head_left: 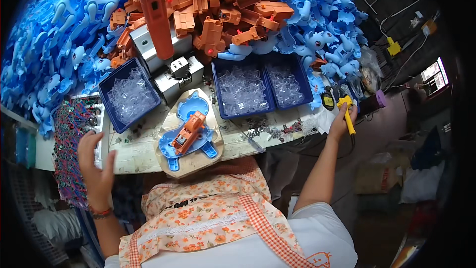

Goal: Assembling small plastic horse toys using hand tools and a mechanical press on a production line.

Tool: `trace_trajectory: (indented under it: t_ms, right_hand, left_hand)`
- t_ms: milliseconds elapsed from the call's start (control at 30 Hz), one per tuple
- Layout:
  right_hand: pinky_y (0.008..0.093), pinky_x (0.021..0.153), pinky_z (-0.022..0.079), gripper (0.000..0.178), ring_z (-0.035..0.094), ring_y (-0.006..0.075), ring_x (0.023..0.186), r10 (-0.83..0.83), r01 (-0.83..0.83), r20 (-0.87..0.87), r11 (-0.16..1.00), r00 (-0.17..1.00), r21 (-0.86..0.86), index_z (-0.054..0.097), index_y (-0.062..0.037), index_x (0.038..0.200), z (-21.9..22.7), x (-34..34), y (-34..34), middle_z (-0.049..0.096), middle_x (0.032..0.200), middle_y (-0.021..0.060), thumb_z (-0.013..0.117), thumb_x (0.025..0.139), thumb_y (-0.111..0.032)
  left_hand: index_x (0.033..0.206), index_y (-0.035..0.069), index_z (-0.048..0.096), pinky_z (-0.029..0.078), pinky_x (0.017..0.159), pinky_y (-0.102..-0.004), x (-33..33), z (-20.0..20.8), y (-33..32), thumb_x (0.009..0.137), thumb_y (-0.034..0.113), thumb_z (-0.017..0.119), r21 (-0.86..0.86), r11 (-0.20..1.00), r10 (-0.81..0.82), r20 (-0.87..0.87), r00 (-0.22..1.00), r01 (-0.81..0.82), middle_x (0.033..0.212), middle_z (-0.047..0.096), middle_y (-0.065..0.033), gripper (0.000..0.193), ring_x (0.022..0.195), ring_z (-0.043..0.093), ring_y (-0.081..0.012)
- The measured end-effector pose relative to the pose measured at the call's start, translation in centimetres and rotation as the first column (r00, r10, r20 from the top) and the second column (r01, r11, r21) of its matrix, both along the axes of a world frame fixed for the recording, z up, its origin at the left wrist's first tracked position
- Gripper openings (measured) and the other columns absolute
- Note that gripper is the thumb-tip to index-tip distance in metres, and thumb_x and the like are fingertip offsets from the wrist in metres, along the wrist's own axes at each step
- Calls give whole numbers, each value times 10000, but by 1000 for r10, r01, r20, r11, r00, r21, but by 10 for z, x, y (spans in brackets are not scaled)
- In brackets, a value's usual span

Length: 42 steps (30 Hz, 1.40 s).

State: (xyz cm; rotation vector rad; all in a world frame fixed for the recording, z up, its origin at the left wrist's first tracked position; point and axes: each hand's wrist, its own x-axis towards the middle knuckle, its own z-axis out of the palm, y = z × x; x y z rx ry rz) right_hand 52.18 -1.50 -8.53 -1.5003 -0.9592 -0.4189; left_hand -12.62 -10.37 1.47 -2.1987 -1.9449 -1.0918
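My left hand (96, 168) is raised at the table's left edge, fingers apart and holding nothing. It is beside a heap of thin coloured wires (74, 139) with small parts on them. At the right end of the table, my right hand (339, 123) is closed around a yellow-handled soldering iron (350, 123), its cord trailing downward. Before me, a blue toy animal half-shell (171, 138) lies open-side up in a pale wooden fixture (216, 156). An orange plastic housing (189, 134) rests across that shell. Neither hand touches the fixture.
Dark blue bins (155, 103) (219, 113) hold clear plastic pieces. An orange electric screwdriver (157, 20) hangs above a metal device (173, 77). Behind are piles of orange housings (210, 34) and blue toy shells (49, 44). Small dark parts (263, 126) lie on the table.
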Motion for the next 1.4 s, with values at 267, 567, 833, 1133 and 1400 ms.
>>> trace_trajectory:
  t_ms: [267,567,833,1133,1400]
  right_hand:
    - [214,451,432,287,614,161,671,-4,102,-374,964,927,244,566,-33,1074,35,-34,-30,654,906,124,655,932,-266]
    - [206,478,353,388,493,78,573,356,-220,-519,926,777,306,640,-35,1034,61,-114,-11,612,749,28,700,881,-387]
    - [207,512,330,390,444,65,570,625,-587,-689,730,367,349,624,-47,1080,64,-155,-15,574,714,7,560,973,-417]
    - [198,517,343,372,489,61,624,636,-620,-673,714,378,326,591,-65,1170,53,-158,-9,628,839,19,554,983,-384]
    - [186,550,379,448,549,65,746,624,-639,-698,704,351,308,485,-55,1324,49,-165,-13,632,1032,62,527,999,-361]
  left_hand:
    - [1022,4,664,454,926,-372,-104,23,-59,815,74,705,-7,903,426,-115,898,-429,1051,664,-152,222,1031,611,-307]
    - [939,55,701,482,824,-391,-112,28,-29,767,149,728,-156,930,306,-166,937,-332,917,673,-112,197,925,616,-306]
    - [898,106,707,478,787,-416,-130,16,-26,734,124,723,-271,929,152,-340,928,-252,828,622,-98,165,865,590,-308]
    - [844,55,628,489,747,-354,-131,4,-15,821,146,688,-286,935,199,-66,978,-210,837,621,-68,112,823,609,-221]
    - [969,48,543,498,724,-234,-127,13,-16,969,146,564,-263,965,195,751,630,15,848,666,-42,100,793,648,-107]
